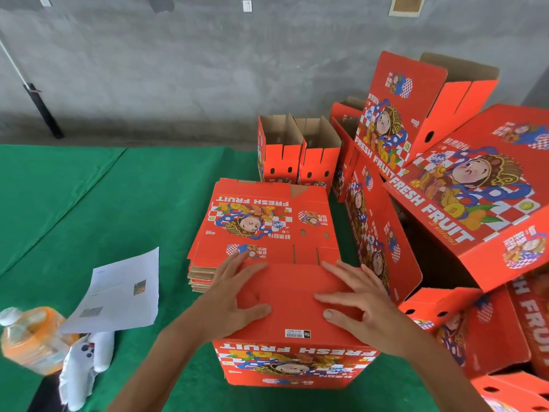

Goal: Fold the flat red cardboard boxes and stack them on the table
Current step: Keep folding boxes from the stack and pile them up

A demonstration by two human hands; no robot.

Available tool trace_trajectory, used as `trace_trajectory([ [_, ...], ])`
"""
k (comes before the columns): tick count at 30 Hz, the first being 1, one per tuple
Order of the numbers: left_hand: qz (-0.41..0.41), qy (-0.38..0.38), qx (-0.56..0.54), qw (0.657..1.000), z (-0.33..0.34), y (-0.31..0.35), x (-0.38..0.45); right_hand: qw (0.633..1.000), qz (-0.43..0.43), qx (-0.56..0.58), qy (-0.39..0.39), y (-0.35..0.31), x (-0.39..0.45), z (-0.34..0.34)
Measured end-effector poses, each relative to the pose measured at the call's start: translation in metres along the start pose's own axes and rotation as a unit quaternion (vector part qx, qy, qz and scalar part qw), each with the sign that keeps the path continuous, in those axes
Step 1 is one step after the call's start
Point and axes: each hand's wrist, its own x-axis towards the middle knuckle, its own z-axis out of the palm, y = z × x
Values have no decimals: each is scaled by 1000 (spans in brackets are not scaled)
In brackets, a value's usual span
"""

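Head view shows the red printed cardboard box being folded [294,316] standing at six o'clock on the green-covered bench [118,203]. Left hand [234,295] and right hand [359,304] press flat on its plain red top panel, fingers straight, gripping nothing. Uneven pressure could let the flaps spring up or crush the panel inward. At twelve o'clock lies the stack of flat red cardboard boxes [261,227]; at three o'clock the leaning pile of folded red boxes [475,209] looks liable to topple if nudged.
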Motion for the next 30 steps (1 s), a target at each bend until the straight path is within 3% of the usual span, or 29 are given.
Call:
trace_trajectory([
  [6, -76, 102, 191, 973, 28, 17, 13, 996, 11, -88, -33, -2, 3, 1],
  [9, -115, 110, 206, 966, 30, 21, 19, 993, 25, -110, -37, -5, 4, 6],
  [14, -49, 87, 204, 974, 24, 21, 16, 990, 51, -114, -60, -10, 6, 4],
  [18, -64, 90, 225, 968, 28, 22, 9, 987, 60, -136, -66, -23, 9, 10],
  [20, -46, 113, 240, 963, 28, 27, 6, 993, 45, -100, -35, -27, 7, 10],
  [22, 30, 134, 266, 954, 24, 29, 5, 995, 48, 50, 68, -24, 6, 6],
  [24, 102, 167, 310, 930, 25, 25, 6, 961, 104, 181, 182, -18, 0, 1],
  [26, 109, 174, 301, 931, 27, 21, 6, 925, 211, 212, 233, -15, -3, 0],
  [28, 57, 129, 259, 955, 27, 20, 7, 878, 338, 274, 200, -11, -2, 5],
  [30, 2, 68, 268, 961, 27, 19, 10, 794, 444, 386, 155, -2, -1, 12],
])
